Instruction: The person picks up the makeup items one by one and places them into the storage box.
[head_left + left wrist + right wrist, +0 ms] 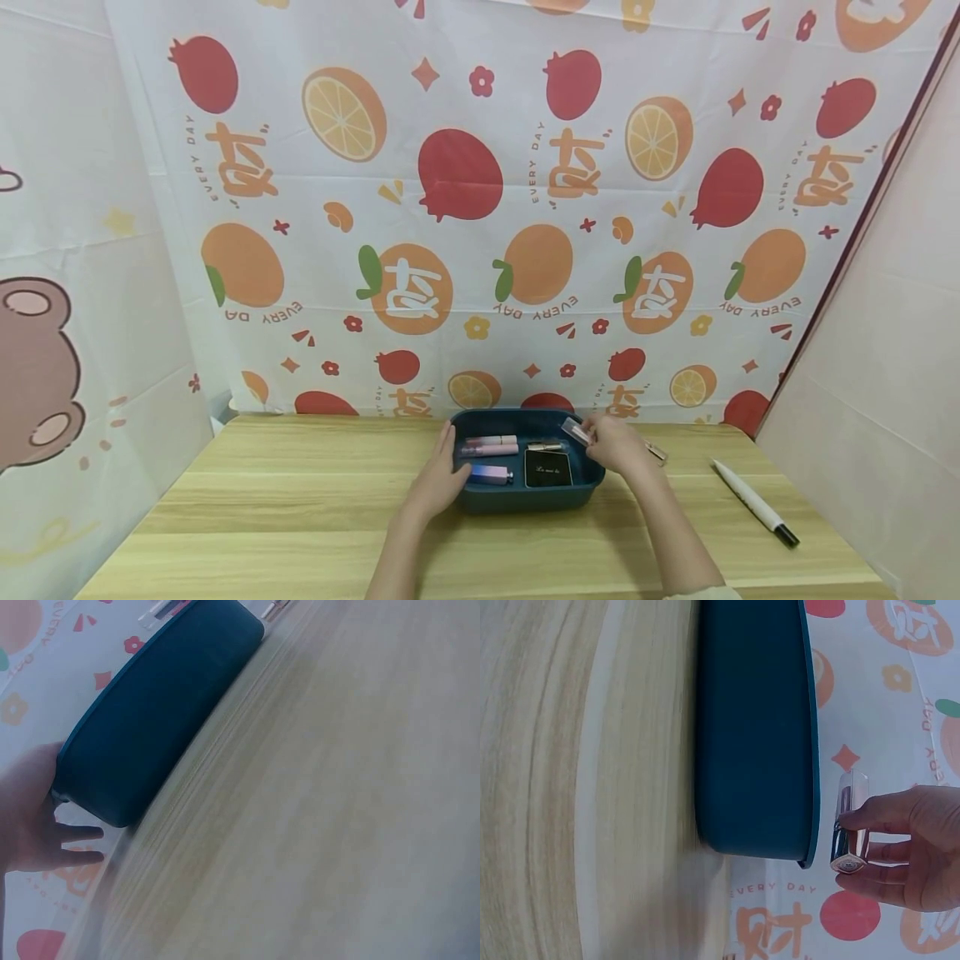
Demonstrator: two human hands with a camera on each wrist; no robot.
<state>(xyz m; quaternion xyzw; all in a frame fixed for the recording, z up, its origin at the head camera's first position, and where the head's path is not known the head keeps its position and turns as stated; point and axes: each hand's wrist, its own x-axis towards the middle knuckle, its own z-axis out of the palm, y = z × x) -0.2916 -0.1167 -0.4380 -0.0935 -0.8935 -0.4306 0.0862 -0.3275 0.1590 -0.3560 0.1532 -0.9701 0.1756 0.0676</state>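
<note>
A dark blue storage box (525, 499) stands on the table with cosmetics inside. My left hand (438, 475) holds its left end, thumb at the rim; two fingers (82, 856) stick out past the box in the left wrist view. Between thumb and fingers, my right hand (922, 844) pinches a lip gloss tube (853, 795) with a clear body and shiny metallic end, above the box's right rim. In the box lie pink lip gloss tubes (491, 450), a blue-purple lipstick (490, 474), a black square compact (547, 469) and a gold-and-clear tube (545, 447).
A white pen with a black end (753, 502) lies on the wooden table (315, 508) at the right. Behind the right hand is a small gold-toned item (656, 452), partly hidden. A fruit-print cloth (465, 250) hangs behind the table.
</note>
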